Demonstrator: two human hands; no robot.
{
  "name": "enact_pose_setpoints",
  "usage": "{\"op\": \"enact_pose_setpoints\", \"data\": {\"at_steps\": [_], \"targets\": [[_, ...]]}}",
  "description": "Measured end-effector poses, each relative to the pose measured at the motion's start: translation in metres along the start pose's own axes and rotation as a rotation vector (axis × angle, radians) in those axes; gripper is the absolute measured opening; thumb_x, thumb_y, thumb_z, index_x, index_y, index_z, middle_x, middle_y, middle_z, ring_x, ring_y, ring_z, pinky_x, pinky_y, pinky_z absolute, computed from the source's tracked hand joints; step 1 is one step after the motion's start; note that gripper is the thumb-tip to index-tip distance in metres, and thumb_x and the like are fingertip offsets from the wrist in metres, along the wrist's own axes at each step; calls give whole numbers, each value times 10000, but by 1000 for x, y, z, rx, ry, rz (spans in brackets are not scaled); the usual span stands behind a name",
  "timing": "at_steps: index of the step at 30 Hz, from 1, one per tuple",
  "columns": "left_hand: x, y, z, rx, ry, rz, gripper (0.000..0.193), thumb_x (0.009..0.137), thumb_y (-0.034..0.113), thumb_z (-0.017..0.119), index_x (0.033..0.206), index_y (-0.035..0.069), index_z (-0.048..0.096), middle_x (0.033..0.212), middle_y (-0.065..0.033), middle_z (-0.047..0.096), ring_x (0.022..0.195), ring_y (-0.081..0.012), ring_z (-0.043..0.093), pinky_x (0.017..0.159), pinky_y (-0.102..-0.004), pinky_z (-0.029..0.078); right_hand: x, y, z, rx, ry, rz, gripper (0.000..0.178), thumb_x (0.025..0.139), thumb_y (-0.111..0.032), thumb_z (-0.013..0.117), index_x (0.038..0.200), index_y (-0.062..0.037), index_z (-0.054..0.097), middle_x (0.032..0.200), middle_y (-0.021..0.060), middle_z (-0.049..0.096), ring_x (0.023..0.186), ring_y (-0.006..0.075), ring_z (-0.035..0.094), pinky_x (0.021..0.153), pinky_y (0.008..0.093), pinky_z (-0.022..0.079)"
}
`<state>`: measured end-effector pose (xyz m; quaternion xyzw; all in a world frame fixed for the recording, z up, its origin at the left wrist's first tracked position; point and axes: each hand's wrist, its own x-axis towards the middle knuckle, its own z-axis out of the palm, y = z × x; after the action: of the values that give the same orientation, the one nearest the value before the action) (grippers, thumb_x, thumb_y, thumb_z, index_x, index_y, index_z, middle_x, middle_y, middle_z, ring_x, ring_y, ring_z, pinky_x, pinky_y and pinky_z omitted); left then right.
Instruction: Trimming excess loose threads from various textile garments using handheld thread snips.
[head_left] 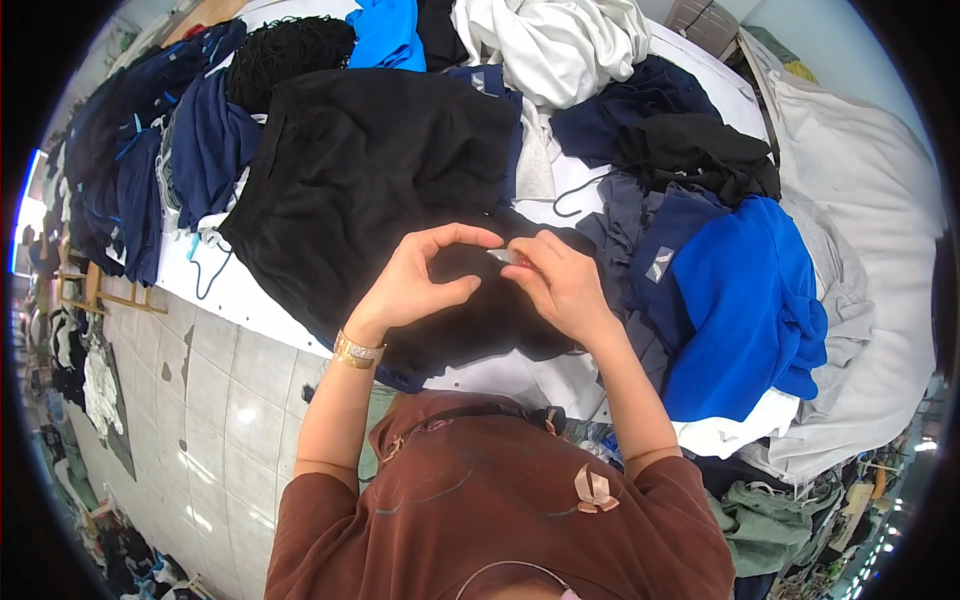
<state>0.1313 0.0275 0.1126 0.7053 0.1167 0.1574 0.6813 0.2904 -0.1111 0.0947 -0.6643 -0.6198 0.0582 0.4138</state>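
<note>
Well, nearest is the worker's brown top [480, 500], with both bare arms reaching out over the table [250, 308]. The left hand [405, 282] is half open, thumb and forefinger curved apart; I see nothing between them, though a thread could be too fine to make out. The right hand [568, 285] pinches a small silver-tipped tool [503, 257], perhaps snips, held low in the fingers, I'd say for close control. Its tip points left, its long axis roughly crosswise. Under both hands lies a black garment [385, 150], shorts by the look, probably spread out so its surface is easy to reach. Its gathered edge faces left; its length seems to slant rightward, toward the worker. Beyond it sits a heap of white cloth [560, 45].
</note>
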Motion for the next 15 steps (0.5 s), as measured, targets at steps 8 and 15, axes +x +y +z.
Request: {"op": "enact_pose_setpoints", "data": {"at_steps": [8, 15], "targets": [[0, -2, -4, -25, 5, -18, 392, 718, 8, 624, 1110, -10, 620, 1094, -82, 645, 1031, -136, 584, 937, -272, 431, -1, 0, -10, -29, -137, -28, 259, 824, -283, 659, 963, -72, 601, 767, 59, 518, 653, 247, 570, 539, 339, 430], [1, 2, -3, -25, -20, -36, 389, 716, 7, 625, 1104, -12, 622, 1082, -78, 650, 1029, -138, 586, 943, -277, 429, 1, -2, -9, -52, -153, -70, 256, 823, -286, 656, 957, -74, 602, 773, 54, 520, 661, 243, 576, 552, 339, 432]]}}
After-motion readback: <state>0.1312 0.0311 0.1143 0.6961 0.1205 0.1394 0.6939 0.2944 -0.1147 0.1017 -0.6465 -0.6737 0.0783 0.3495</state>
